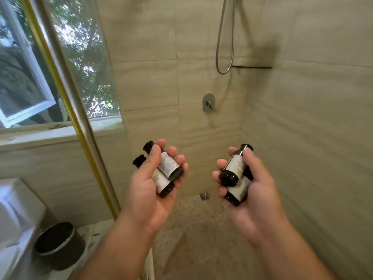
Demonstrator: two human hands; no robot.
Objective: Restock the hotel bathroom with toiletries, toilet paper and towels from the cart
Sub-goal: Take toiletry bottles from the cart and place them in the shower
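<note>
so right now the left hand [155,182] is cupped around two small dark plastic bottles with black caps and white labels [167,168], thumb laid across the upper one and fingers curled up behind. the right hand [250,190] has another pair of dark labelled bottles [235,168] stacked the same way, with the thumb clamping the top one. both pairs hang in the air below the chrome oval shower mixer [209,103], one down-left of it and one down-right.

my worry: that's two round, slick bottles per hand and no free fingers. the moment either thumb eases off to set one down, i'd guess its partner rolls out of the palm. the lower bottle on the right looks barely held. a drop lands on the pebbled floor by the round metal floor drain [204,195] straight below the mixer.

the likely landing spot is the thin dark wall shelf [251,67] up-right of the mixer. it shows edge-on, so i can't tell how deep it is. tall bottles on small bases could tip there. the silver shower hose loop [224,47] above the mixer hangs right beside the shelf's near end, so a reaching wrist might snag it.
</note>
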